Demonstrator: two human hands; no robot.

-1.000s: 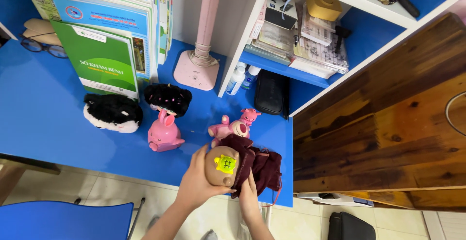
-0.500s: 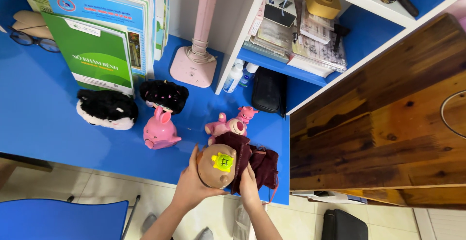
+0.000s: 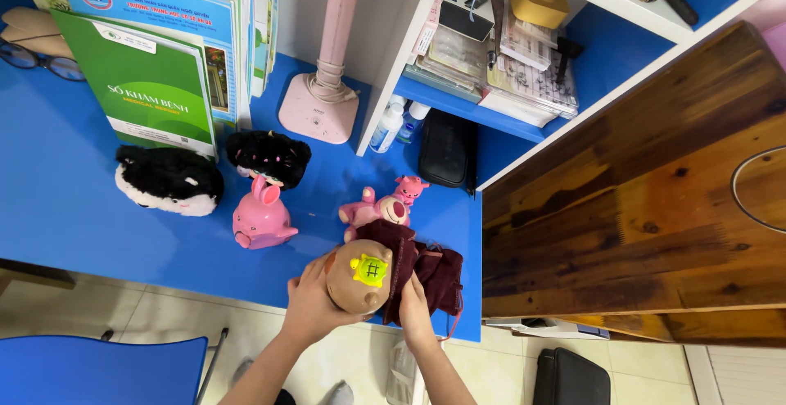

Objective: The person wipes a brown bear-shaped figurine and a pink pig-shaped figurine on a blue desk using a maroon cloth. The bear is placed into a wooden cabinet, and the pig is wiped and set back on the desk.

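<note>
Both hands meet at the desk's near edge
Your left hand (image 3: 315, 307) cups the tan plush (image 3: 359, 276); your right hand (image 3: 413, 311), just right, pinches the maroon pouch (image 3: 426, 270) against it

Eyeglasses (image 3: 33, 57) cut off by the left edge.

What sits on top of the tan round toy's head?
A yellow-green turtle-shaped piece sits on the tan round toy. The toy's underside is hidden by the left hand and the dark red cloth.
</note>
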